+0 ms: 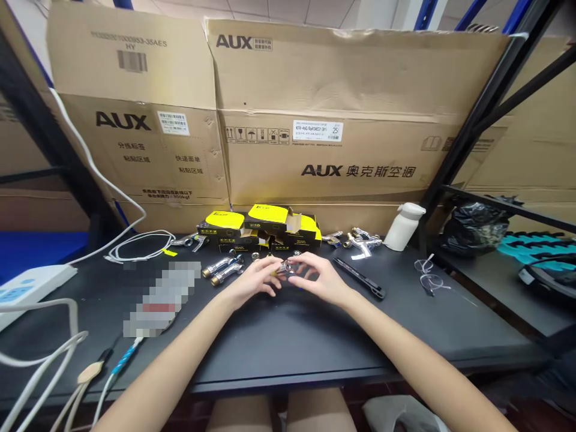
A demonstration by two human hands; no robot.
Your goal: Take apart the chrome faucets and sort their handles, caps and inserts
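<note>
Both hands meet over the middle of the black table, around a small shiny metal fitting (pixel 284 268). My left hand (pixel 256 277) is closed on the fitting's left side, its fingers curled. My right hand (pixel 321 279) holds the other side between thumb and fingers. Just left of my left hand lie chrome valves with brass ends (pixel 224 270). Behind the hands stand black and yellow boxes (pixel 269 217), stacked, one with an open flap. More small metal parts sit in front of the boxes, partly hidden by my fingers.
A black elongated tool (pixel 359 278) lies right of my hands. Further back are chrome faucets (pixel 363 241) and a white bottle (pixel 404 227). Glasses (pixel 429 276) rest at the right. On the left are a blurred-out object (pixel 164 297), a power strip (pixel 36 291) and cables. Cardboard (pixel 360 78) stands behind.
</note>
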